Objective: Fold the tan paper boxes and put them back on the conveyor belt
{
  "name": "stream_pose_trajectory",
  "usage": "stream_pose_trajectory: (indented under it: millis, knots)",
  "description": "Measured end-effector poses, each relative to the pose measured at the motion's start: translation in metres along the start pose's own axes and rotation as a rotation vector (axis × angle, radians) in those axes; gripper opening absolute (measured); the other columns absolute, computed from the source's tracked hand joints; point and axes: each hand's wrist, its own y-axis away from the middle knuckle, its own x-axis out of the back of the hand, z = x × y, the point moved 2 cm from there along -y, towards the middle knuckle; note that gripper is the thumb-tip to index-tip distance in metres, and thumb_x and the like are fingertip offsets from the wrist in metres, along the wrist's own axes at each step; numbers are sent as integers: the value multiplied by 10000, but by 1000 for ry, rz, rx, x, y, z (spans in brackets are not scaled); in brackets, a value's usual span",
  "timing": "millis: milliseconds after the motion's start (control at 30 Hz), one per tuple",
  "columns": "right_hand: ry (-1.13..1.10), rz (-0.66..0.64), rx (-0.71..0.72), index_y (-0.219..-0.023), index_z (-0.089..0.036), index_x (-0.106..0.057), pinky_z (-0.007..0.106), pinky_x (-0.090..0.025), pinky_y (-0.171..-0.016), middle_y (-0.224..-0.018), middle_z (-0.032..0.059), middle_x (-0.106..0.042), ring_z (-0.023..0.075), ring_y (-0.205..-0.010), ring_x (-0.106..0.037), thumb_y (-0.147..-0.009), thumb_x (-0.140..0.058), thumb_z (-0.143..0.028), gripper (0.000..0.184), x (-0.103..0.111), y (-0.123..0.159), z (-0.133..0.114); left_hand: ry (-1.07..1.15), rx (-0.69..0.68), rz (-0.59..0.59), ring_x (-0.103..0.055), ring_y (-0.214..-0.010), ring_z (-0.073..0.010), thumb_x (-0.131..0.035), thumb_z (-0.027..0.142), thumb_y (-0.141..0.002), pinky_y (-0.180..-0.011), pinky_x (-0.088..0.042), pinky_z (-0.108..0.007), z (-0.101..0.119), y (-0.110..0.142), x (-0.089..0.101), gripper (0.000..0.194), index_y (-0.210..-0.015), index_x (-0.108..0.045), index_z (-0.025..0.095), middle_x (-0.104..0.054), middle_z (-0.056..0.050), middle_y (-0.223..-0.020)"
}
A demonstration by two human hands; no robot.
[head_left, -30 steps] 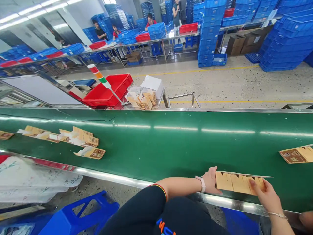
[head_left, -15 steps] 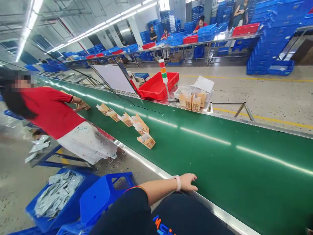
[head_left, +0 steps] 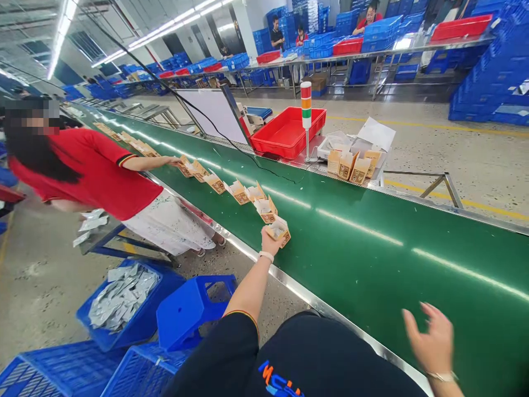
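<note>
since the earlier frame, the left hand (head_left: 271,241) has moved out along the belt (head_left: 351,270) to a box, and the right hand (head_left: 433,339) has come into view. from the left, crinkly silver packets (head_left: 124,298) fill a smooth blue tub (head_left: 91,329). a person (head_left: 103,173) in red reaches to the row (head_left: 215,183) of open, angular card boxes, tan with brown print and pale insides, on the glossy green belt. a flat-topped plastic stool (head_left: 178,311) stands beside the belt. the left hand is partly closed on the near side of the end box (head_left: 284,234). beyond the belt are a red bin (head_left: 289,132) and a striped, tubular lamp (head_left: 306,105). the right hand, fingers spread and empty, is over the belt.
</note>
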Motion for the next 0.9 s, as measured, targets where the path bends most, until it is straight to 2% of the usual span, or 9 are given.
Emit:
stream_pose_trajectory:
  millis: [67,167,300,367,467,667,733,800,900]
  knots:
    - [-129,-100,198,-1066,-180,-580,518,-498,-892,-1041,165,-627,302,-994,-607,-844,-473,-545,441,-43,-3,-40,64,-42,-88,-584,-1021,-229,-833,193,-503,-949,-463,-428,6,13,-25,725,-1095,-416,163,-548,-78,-1059]
    - [-248,-231,385,-1208,-202,-531,504,-470,-968,-1202,156,-600,274,-1126,-571,-858,-476,-426,419,-102,-4,-93,110,-138,-195,-575,-1034,-237,-866,226,-435,-968,-450,-425,6,67,-68,790,-1094,-436,160,-545,-72,-1059]
    - [-236,-188,372,-1345,-166,-446,547,-411,-1018,-1345,172,-514,307,-1289,-445,-837,-470,-413,565,-140,-1,-108,140,-288,-477,-563,-1087,-264,-860,296,-475,-962,-455,-431,-7,143,-93,811,-1175,-470,164,-559,-128,-1169]
    - [-187,-142,295,-1358,-151,-441,545,-407,-1013,-1337,176,-526,316,-1275,-456,-830,-485,-439,603,-141,3,-98,96,-468,-646,-527,-1152,-291,-834,328,-532,-1000,-419,-466,-12,156,-87,709,-1157,-530,187,-560,-145,-1248]
    - [-125,-124,272,-1309,-158,-508,535,-390,-1016,-1291,164,-576,320,-1248,-475,-800,-558,-473,600,-128,9,-85,-9,-715,-866,-505,-1189,-296,-726,338,-675,-1041,-361,-495,-10,147,-77,443,-1091,-618,231,-601,-117,-1265]
    - [-160,-246,236,-1033,-247,-687,547,-327,-1031,-1161,80,-670,312,-1280,-427,-799,-600,-428,309,-104,8,-87,-150,-873,-1072,-467,-1241,-296,-560,265,-807,-990,-356,-501,13,132,-88,289,-1068,-676,306,-658,-59,-1209]
    - [-238,-211,104,-834,-249,-706,513,-342,-1027,-1034,61,-703,286,-1223,-474,-813,-585,-419,210,-103,10,-86,-100,-857,-1106,-480,-1216,-305,-588,257,-792,-987,-350,-522,17,139,-95,194,-939,-707,301,-690,-58,-1120]
    - [-308,-80,-71,-626,-221,-627,460,-402,-979,-981,75,-684,251,-1110,-540,-855,-513,-430,330,-106,13,-82,2,-739,-1104,-517,-1156,-299,-639,262,-756,-993,-366,-521,17,148,-102,47,-760,-684,251,-695,-72,-1012]
    - [-314,103,-278,-542,-210,-468,405,-485,-845,-998,107,-606,220,-960,-572,-859,-476,-475,413,-115,20,-78,168,-354,-972,-557,-1063,-258,-734,267,-667,-939,-448,-464,13,158,-110,181,-745,-585,200,-621,-86,-1028]
